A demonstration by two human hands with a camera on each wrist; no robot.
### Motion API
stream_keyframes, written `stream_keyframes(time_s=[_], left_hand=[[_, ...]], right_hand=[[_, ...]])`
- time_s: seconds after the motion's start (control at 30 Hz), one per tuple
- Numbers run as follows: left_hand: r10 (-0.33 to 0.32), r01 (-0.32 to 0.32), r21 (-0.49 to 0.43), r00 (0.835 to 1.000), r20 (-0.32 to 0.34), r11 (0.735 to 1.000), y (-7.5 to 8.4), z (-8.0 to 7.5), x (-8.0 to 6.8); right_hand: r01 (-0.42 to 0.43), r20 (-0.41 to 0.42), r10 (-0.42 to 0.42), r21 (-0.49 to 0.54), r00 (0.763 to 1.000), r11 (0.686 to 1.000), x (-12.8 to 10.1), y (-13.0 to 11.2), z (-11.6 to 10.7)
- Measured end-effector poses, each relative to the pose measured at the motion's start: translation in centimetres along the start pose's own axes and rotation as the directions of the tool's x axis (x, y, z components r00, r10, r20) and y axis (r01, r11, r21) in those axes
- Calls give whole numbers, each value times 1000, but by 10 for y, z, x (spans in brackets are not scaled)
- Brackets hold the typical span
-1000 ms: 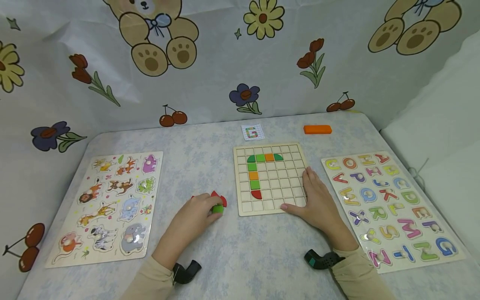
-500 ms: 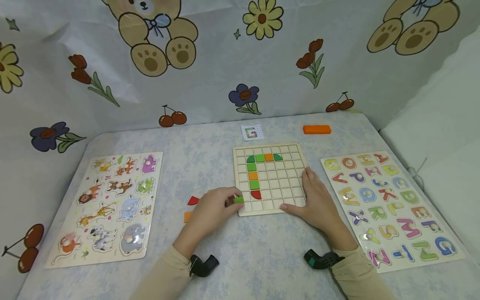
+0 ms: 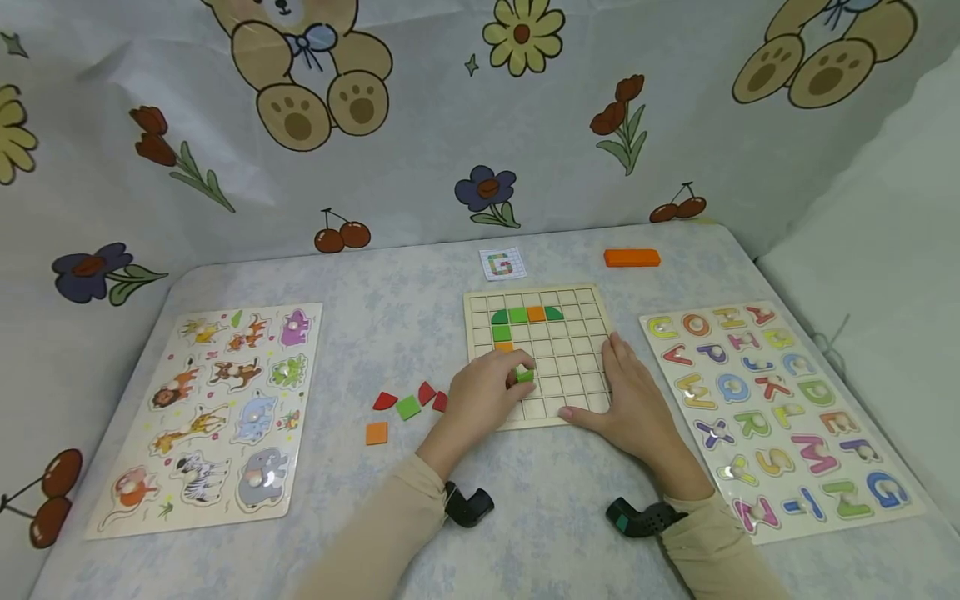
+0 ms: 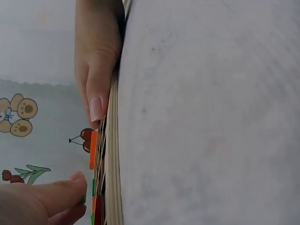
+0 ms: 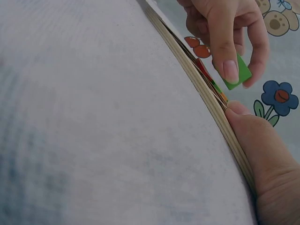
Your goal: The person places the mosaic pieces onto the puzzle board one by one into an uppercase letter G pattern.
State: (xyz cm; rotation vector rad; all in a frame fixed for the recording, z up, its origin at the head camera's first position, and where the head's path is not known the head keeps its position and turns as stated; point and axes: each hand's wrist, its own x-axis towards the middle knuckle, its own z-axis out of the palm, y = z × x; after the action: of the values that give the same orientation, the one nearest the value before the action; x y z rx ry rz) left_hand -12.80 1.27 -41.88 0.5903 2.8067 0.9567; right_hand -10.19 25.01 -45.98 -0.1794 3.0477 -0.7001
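A green square tile (image 3: 526, 376) is pinched between the thumb and fingers of my left hand (image 3: 480, 398), above the wooden grid board (image 3: 558, 412). In the right wrist view that green tile (image 5: 241, 74) is tilted and raised over the board's surface. My right hand (image 3: 639, 408) rests against the board's right side, thumb at the front edge and fingers straight along the side. Green, orange and dark green tiles (image 3: 518, 315) form a row and part of a column on the grid; my left hand hides the column's lower part.
Left of the board lie loose red pieces, a green square (image 3: 408, 407) and an orange square (image 3: 377, 433). A pattern card (image 3: 503, 264) and an orange bar (image 3: 632, 258) lie behind. An animal puzzle (image 3: 309, 400) flanks the left, a letter puzzle (image 3: 656, 354) the right.
My left hand has carried the green tile from the loose pieces rightward over the board, uncovering those pieces. My right hand stays at the board's side.
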Motion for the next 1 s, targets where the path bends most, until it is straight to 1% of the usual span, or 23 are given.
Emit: stream_keyframes(time_s=[0.13, 0.27, 0.43, 0.53, 0.63, 0.73, 1.0], left_hand=[[11, -11, 19, 1000, 11, 1000, 3, 5, 5], [47, -45, 114, 999, -18, 992, 4, 8, 6], [84, -70, 261, 996, -42, 963, 5, 8, 5], [100, -81, 311, 994, -43, 947, 5, 9, 5], [108, -87, 343, 993, -43, 935, 5, 9, 4], [105, -87, 354, 994, -32, 931, 5, 10, 3], [62, -72, 345, 997, 38, 936, 7, 7, 2]], right_hand=[[2, -6, -2, 2, 1000, 1000, 0, 0, 0], [2, -7, -2, 1, 1000, 1000, 0, 0, 0], [0, -4, 0, -5, 1000, 1000, 0, 0, 0], [-1, -5, 1, -8, 1000, 1000, 0, 0, 0], [-1, -5, 1, -9, 1000, 1000, 0, -1, -1], [1, -4, -1, -8, 1000, 1000, 0, -1, -1], [6, 2, -5, -7, 1000, 1000, 1, -1, -1]])
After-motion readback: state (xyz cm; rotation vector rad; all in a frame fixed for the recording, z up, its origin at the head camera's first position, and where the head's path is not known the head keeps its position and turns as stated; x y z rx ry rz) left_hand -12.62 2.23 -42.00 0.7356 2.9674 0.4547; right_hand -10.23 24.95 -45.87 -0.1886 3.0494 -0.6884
